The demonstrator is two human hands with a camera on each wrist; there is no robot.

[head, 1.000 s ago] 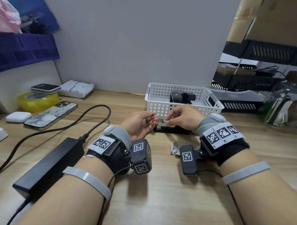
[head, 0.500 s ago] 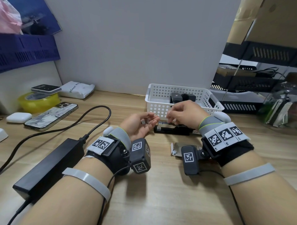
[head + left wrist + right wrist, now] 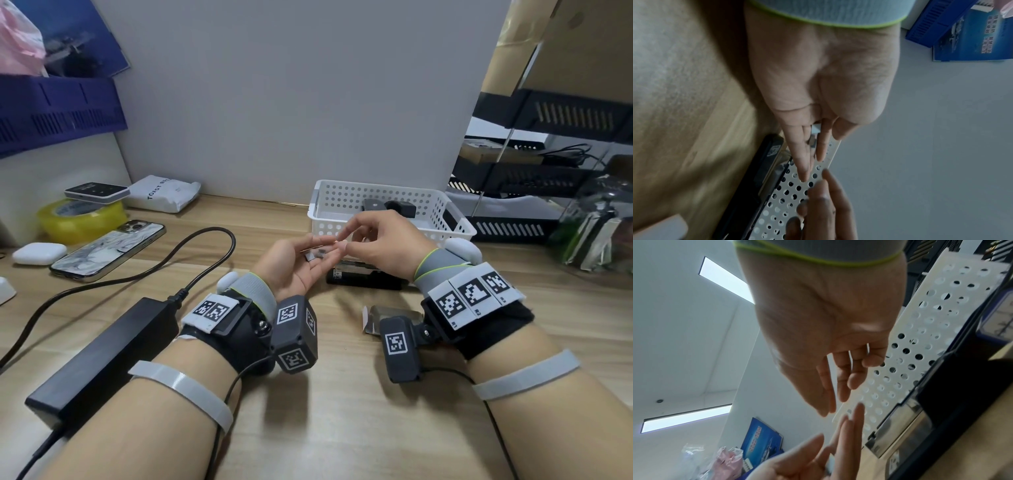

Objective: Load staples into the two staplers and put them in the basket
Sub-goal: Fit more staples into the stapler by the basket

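My left hand (image 3: 305, 265) is held palm up over the desk, and short pieces of staples (image 3: 317, 255) lie loose on its straight fingers (image 3: 803, 154). My right hand (image 3: 344, 240) hovers just above those fingertips, thumb and forefinger close together with nothing visible between them (image 3: 828, 408). Below both hands a black stapler (image 3: 366, 277) lies on the desk with its metal staple channel (image 3: 898, 426) exposed. Behind it stands the white perforated basket (image 3: 346, 198), which holds a second black stapler (image 3: 387, 206).
A small opened staple box (image 3: 373, 313) lies by my right wrist. On the left are a black power brick (image 3: 102, 353) with its cable, a phone (image 3: 106, 250), an earbud case (image 3: 39, 253) and a yellow tape roll (image 3: 80, 219). Black shelves (image 3: 548, 171) stand at right.
My right hand has lifted from the stapler's channel and come over to the left fingertips. My left hand has turned palm up and opened, so the staple pieces lie on it.
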